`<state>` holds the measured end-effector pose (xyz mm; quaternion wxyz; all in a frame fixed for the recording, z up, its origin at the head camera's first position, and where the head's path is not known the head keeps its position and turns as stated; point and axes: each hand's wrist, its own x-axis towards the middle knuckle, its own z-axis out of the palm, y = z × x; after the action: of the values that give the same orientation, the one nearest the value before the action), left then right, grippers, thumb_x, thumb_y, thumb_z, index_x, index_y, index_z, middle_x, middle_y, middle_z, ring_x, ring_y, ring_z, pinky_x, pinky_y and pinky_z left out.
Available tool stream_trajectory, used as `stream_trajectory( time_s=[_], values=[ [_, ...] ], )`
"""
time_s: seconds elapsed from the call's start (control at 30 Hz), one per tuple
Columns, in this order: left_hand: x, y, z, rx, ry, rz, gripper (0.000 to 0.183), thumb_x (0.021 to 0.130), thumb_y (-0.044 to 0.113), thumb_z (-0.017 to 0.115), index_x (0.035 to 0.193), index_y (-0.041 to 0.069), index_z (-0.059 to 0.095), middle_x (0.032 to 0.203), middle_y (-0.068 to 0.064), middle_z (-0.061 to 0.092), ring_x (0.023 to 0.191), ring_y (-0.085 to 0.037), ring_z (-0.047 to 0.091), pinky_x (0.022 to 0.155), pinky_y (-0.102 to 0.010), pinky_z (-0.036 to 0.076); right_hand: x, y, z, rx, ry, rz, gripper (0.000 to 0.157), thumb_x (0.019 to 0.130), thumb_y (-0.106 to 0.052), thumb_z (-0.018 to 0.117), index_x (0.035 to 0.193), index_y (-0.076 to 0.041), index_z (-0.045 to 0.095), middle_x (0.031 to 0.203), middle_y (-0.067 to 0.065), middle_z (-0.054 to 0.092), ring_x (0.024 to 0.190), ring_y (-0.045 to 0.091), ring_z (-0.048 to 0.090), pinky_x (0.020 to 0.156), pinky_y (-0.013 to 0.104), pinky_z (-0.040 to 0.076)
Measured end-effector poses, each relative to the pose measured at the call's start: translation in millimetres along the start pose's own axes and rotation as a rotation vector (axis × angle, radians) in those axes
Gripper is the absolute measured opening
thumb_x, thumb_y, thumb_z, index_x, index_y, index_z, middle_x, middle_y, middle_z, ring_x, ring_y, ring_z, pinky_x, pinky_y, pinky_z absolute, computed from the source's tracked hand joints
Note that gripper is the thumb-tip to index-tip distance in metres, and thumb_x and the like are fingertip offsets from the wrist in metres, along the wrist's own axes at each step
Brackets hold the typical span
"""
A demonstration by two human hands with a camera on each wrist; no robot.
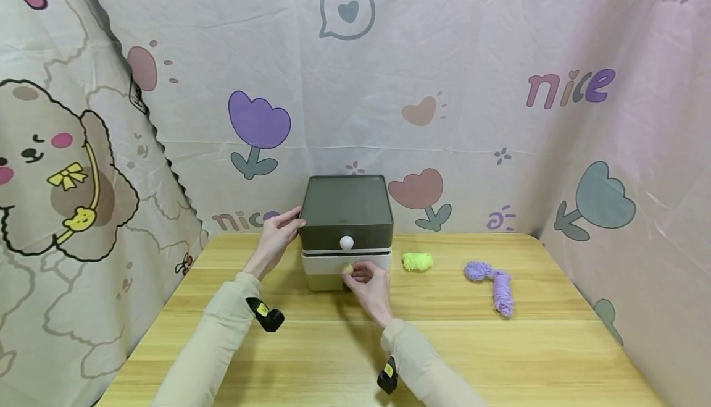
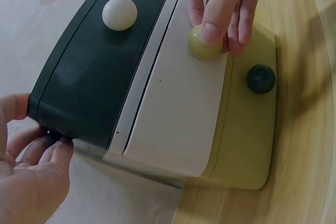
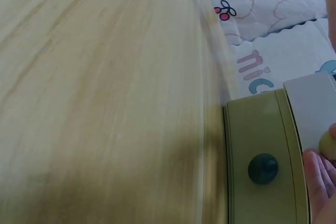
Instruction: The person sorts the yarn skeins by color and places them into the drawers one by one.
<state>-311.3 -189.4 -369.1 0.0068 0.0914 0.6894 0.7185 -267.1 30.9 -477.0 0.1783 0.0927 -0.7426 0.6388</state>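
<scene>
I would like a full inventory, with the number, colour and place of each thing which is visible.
table: one, light wood, lower half of head view
printed cloth: count unclear, pale, behind and beside the table
drawer box: one, dark green, white and olive tiers downward, on the table
white knob: one, white, top tier
yellow-green knob: one, yellow-green, middle tier
dark knob: one, dark green, bottom tier
lime yarn: one, lime, right of box
purple yarn: two bundled parts, purple, farther right
wrist devices: two, black, one per wrist
sleeves: two, cream, both arms
hands: two, bare; left touching box's side, right pinching yellow-green knob
</scene>
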Motion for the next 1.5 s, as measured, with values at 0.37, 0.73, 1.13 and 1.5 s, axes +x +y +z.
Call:
stream_trajectory(
  time_s=[0.37, 0.73, 1.13, 1.5],
  values=[
    [-1.5, 1.3, 0.4, 0.008, 0.002, -0.014, 0.055, 0.104, 0.005, 0.048, 0.156, -0.003, 0.03, 0.167, -0.018, 0.021, 0.152, -0.03, 0.027, 0.125, -0.044, 0.024, -16.7, -27.2, -3.3, -0.054, -0.016, 0.03, 0.016, 0.079, 0.005, 0.079, 0.09, 0.012, 0.069, 0.084, 0.028, 0.074, 0.075, 0.034, 0.073, 0.068, 0.024, 0.061],
    [-1.1, 0.5, 0.6, 0.008, 0.002, -0.008, 0.055, 0.104, 0.004, 0.048, 0.155, -0.004, 0.03, 0.167, -0.017, 0.02, 0.152, -0.031, 0.027, 0.125, -0.045, 0.024, -25.1, -13.3, -9.2, 0.017, -0.061, 0.03, 0.021, 0.078, -0.005, 0.084, 0.091, 0.005, 0.071, 0.087, 0.022, 0.076, 0.075, 0.02, 0.073, 0.069, 0.018, 0.06],
    [-0.1, 0.6, 0.9, 0.021, 0.012, -0.004, 0.055, 0.104, 0.003, 0.048, 0.155, -0.005, 0.03, 0.167, -0.019, 0.02, 0.152, -0.032, 0.027, 0.125, -0.046, 0.024, -39.1, -19.5, -13.9, -0.026, -0.095, 0.05, 0.019, 0.079, -0.001, 0.083, 0.092, 0.005, 0.071, 0.087, 0.021, 0.076, 0.075, 0.015, 0.072, 0.069, 0.018, 0.06],
    [-1.1, 0.8, 1.2, 0.031, 0.012, 0.003, 0.055, 0.104, 0.004, 0.048, 0.155, -0.004, 0.031, 0.167, -0.02, 0.02, 0.152, -0.034, 0.028, 0.125, -0.047, 0.024, -51.0, -43.8, -19.9, -0.064, -0.103, 0.039, 0.021, 0.077, 0.001, 0.083, 0.092, 0.008, 0.07, 0.087, 0.023, 0.076, 0.074, 0.019, 0.073, 0.07, 0.017, 0.06]
  ],
)
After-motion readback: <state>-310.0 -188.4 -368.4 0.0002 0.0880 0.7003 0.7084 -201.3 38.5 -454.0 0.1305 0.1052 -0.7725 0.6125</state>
